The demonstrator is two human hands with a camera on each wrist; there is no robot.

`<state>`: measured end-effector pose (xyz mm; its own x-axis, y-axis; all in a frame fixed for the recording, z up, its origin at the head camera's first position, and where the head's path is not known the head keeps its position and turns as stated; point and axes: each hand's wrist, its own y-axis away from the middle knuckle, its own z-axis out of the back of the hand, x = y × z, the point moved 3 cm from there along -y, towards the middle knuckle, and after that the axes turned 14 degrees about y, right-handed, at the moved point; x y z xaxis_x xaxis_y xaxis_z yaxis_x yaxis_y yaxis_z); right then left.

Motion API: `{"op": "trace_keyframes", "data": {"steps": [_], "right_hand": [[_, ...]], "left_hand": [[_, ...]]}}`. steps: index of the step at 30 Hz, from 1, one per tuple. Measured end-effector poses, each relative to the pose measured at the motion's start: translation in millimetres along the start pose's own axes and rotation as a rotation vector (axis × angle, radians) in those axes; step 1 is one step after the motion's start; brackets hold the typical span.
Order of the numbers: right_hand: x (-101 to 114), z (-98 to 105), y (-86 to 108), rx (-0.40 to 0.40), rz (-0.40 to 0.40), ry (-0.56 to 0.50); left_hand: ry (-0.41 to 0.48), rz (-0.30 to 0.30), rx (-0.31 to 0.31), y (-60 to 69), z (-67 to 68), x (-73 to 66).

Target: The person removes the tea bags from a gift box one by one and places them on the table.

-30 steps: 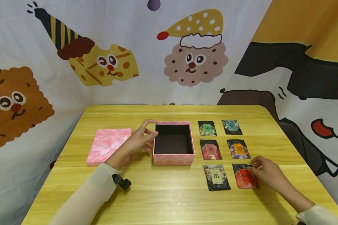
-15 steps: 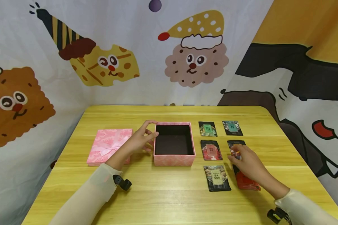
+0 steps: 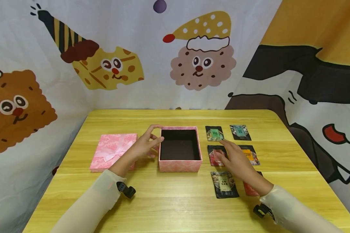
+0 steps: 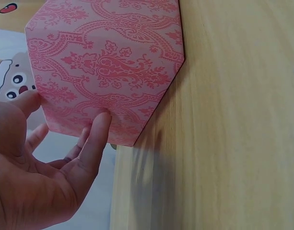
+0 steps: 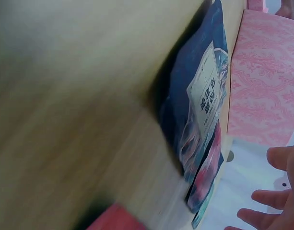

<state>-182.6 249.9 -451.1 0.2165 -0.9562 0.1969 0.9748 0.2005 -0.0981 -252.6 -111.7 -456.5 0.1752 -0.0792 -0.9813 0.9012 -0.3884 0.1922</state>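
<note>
A pink patterned box [image 3: 180, 166] with a dark, bare inside stands at mid-table. My left hand [image 3: 145, 144] touches its left side; in the left wrist view the fingers rest on the box wall [image 4: 108, 67] without wrapping it. My right hand [image 3: 239, 161] hovers, fingers extended and holding nothing, over a sachet with a pink label [image 3: 213, 158]. Around it lie sachets with a green label [image 3: 214, 133], a teal label [image 3: 240, 132], an orange label [image 3: 250, 154], a cream label [image 3: 224, 185] and a red front [image 3: 250, 190]. The forearm partly covers the red one.
The pink lid [image 3: 105, 145] with its ribbon bow lies left of the box, partly behind the left forearm. A wooden table [image 3: 175, 200] carries everything. A cartoon-printed cloth [image 3: 157, 64] hangs behind it.
My right hand has moved from the red sachet past the orange-labelled one, leftward to the pink-labelled one. All the sachets stay in place. The left hand has stayed at the box.
</note>
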Motion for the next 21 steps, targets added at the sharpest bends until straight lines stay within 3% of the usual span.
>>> {"op": "trace_keyframes", "data": {"steps": [11,16,21], "right_hand": [[10,-8,-25.4,0.004,0.030,0.030],[14,-10,-38.0,0.007,0.043,0.046],[17,-12,-47.6,0.021,0.033,0.048]], "left_hand": [[-0.037,0.008,-0.031,-1.1,1.5,-2.3],[-0.129,-0.039,-0.041,-0.8,4.1,-3.4],[-0.279,-0.087,-0.076,-2.1,6.4,-3.6]]}}
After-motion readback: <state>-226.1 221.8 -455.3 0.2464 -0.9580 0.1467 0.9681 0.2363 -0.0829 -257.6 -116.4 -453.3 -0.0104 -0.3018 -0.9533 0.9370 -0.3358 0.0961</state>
